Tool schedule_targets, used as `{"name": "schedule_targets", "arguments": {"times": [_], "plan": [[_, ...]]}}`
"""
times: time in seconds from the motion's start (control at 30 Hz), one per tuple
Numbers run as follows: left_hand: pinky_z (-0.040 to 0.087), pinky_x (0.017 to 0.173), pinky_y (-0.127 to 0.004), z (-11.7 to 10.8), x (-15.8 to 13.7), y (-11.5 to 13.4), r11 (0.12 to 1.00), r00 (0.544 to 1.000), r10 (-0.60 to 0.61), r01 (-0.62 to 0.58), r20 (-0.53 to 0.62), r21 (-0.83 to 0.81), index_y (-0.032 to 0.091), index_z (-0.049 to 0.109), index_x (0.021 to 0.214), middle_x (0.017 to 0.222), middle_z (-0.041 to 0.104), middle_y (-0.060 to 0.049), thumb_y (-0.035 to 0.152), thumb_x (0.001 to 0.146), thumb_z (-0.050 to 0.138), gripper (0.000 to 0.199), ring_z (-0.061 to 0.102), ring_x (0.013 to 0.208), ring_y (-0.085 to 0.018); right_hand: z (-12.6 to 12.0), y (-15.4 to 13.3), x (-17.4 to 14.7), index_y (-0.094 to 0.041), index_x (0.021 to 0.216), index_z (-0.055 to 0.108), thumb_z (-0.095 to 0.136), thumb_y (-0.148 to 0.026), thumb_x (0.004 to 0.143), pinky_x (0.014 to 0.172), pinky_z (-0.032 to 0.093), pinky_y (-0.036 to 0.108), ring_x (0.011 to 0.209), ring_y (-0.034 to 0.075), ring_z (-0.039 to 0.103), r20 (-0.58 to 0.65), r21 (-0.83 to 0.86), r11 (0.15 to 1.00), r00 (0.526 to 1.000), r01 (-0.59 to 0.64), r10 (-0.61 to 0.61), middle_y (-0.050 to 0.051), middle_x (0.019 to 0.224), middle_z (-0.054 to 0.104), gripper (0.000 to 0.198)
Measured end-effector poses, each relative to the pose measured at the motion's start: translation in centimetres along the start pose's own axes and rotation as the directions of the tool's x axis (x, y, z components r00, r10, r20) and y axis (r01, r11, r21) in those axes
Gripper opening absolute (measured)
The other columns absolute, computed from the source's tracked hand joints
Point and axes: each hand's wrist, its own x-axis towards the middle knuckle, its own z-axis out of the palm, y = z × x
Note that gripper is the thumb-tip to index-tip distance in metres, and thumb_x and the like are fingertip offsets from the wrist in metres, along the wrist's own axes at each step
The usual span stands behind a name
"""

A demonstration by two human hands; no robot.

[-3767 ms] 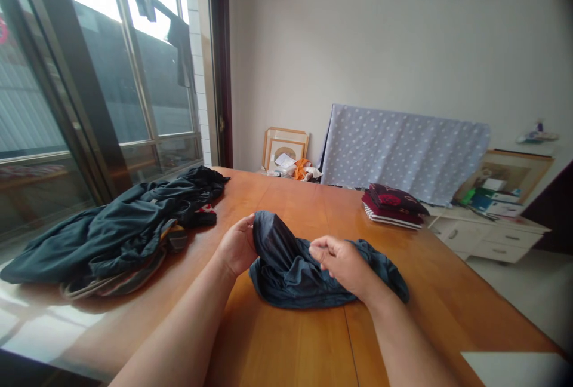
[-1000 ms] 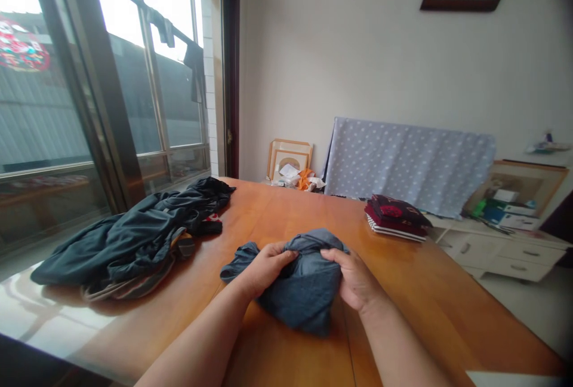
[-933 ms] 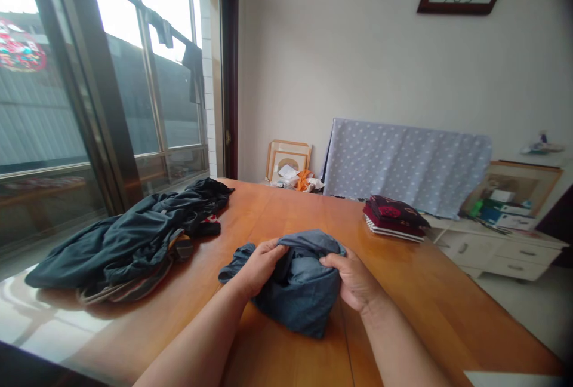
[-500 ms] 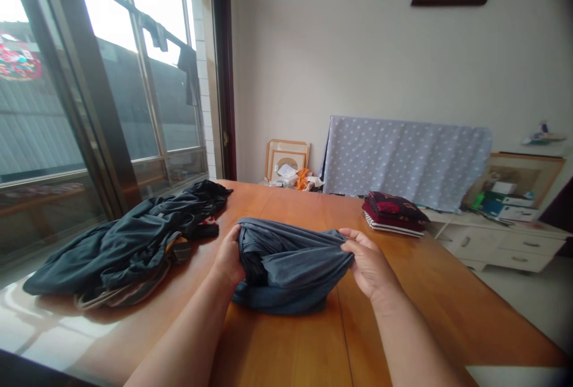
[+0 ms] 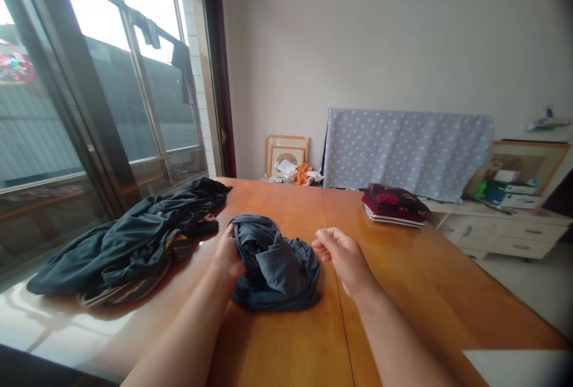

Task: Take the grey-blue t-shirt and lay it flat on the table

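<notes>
A wooden surface (image 5: 286, 339) carries a heap of dark clothes (image 5: 129, 237) at its left side and a folded stack (image 5: 391, 203) at the far right. Near the middle lies a bunched grey-blue garment (image 5: 275, 264). The left hand (image 5: 228, 252) grips its left edge; the right hand (image 5: 342, 255) hovers just beside it, fingers loosely curled, holding nothing.

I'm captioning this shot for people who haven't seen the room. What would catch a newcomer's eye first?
First, the blue-grey garment bunched at the middle of the wooden table, with the left hand gripping its left edge and the right hand loosely curled just beside it, not touching. Next, the dark heap of clothes by the window on the left, and the small folded red stack at the far right edge.
</notes>
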Motion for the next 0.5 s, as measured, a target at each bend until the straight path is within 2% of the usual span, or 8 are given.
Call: {"name": "schedule_targets", "arguments": {"times": [0.07, 0.13, 0.2, 0.27, 0.3, 0.37, 0.43, 0.5], "plan": [[0.060, 0.089, -0.045, 0.0, -0.3, -0.2, 0.999, 0.997, -0.037, 0.037, 0.065, 0.012, 0.011, 0.072, 0.101, 0.086, 0.078, -0.012, 0.039, 0.097, 0.047, 0.038, 0.075, 0.088, -0.028, 1.6, 0.0, -1.1, -0.019, 0.102, 0.070, 0.067, -0.060, 0.081, 0.073, 0.049, 0.032, 0.087, 0.022, 0.067, 0.152, -0.067, 0.994, 0.986, 0.082, -0.072, 0.007, 0.094, 0.075, 0.045], [0.058, 0.093, -0.047, 0.0, -0.6, -0.3, 0.994, 0.983, -0.109, 0.102, 0.148, 0.049, 0.011, 0.071, 0.112, 0.094, 0.078, -0.013, 0.043, 0.097, 0.048, 0.042, 0.074, 0.094, -0.030, 2.8, 0.5, -1.8, -0.022, 0.110, 0.071, 0.074, -0.052, 0.078, 0.080, 0.050, 0.033, 0.092, 0.023, 0.066, 0.267, -0.151, 0.972, 0.954, 0.180, -0.135, 0.005, 0.100, 0.075, 0.044], [0.057, 0.095, -0.048, 0.0, -1.0, -0.3, 0.982, 0.963, -0.179, 0.163, 0.200, 0.090, 0.011, 0.068, 0.121, 0.100, 0.078, -0.013, 0.046, 0.097, 0.049, 0.047, 0.074, 0.099, -0.031, 3.5, 1.1, -2.0, -0.025, 0.102, 0.074, 0.075, -0.042, 0.077, 0.082, 0.048, 0.034, 0.091, 0.023, 0.066, 0.295, -0.250, 0.937, 0.941, 0.242, -0.165, 0.003, 0.096, 0.075, 0.031], [0.056, 0.095, -0.048, 0.0, -1.1, -0.2, 0.980, 0.961, -0.191, 0.174, 0.198, 0.102, 0.012, 0.067, 0.124, 0.102, 0.078, -0.014, 0.047, 0.096, 0.050, 0.049, 0.073, 0.101, -0.031, 3.4, 1.5, -1.7, -0.024, 0.085, 0.074, 0.069, -0.036, 0.079, 0.079, 0.047, 0.033, 0.085, 0.023, 0.064, 0.226, -0.274, 0.937, 0.961, 0.218, -0.157, 0.002, 0.084, 0.073, 0.014], [0.057, 0.095, -0.048, -0.1, -1.1, 0.0, 0.983, 0.969, -0.170, 0.155, 0.180, 0.095, 0.012, 0.067, 0.124, 0.102, 0.078, -0.013, 0.047, 0.096, 0.051, 0.048, 0.073, 0.101, -0.031, 3.1, 1.5, -1.3, -0.023, 0.079, 0.072, 0.067, -0.034, 0.080, 0.077, 0.047, 0.033, 0.082, 0.022, 0.064, 0.171, -0.212, 0.963, 0.976, 0.168, -0.132, 0.001, 0.080, 0.072, 0.012], [0.058, 0.094, -0.047, -0.2, -0.9, 0.6, 0.995, 0.990, -0.081, 0.073, 0.117, 0.069, 0.012, 0.068, 0.121, 0.098, 0.078, -0.012, 0.043, 0.095, 0.053, 0.043, 0.074, 0.097, -0.030, 2.1, 1.1, -0.5, -0.022, 0.077, 0.068, 0.063, -0.032, 0.080, 0.072, 0.046, 0.031, 0.076, 0.020, 0.062, 0.093, 0.072, 0.997, 0.995, 0.024, -0.031, 0.001, 0.077, 0.071, 0.011], [0.060, 0.090, -0.045, -0.3, -0.5, 1.2, 0.998, 0.999, 0.026, -0.027, 0.025, 0.051, 0.013, 0.071, 0.114, 0.092, 0.079, -0.011, 0.038, 0.094, 0.055, 0.036, 0.075, 0.091, -0.029, 0.7, 0.3, 0.2, -0.022, 0.079, 0.063, 0.063, -0.030, 0.078, 0.065, 0.046, 0.028, 0.069, 0.017, 0.060, 0.051, 0.411, 0.908, 0.996, -0.086, 0.072, 0.000, 0.075, 0.069, 0.008], [0.062, 0.085, -0.042, -0.5, -0.2, 1.8, 0.994, 0.993, 0.102, -0.099, -0.062, 0.053, 0.013, 0.072, 0.107, 0.084, 0.078, -0.009, 0.030, 0.091, 0.058, 0.028, 0.076, 0.083, -0.027, -1.2, -0.6, 0.9, -0.021, 0.078, 0.059, 0.064, -0.028, 0.077, 0.059, 0.043, 0.025, 0.059, 0.012, 0.054, 0.017, 0.630, 0.768, 0.991, -0.115, 0.135, -0.003, 0.064, 0.062, 0.008]]}}
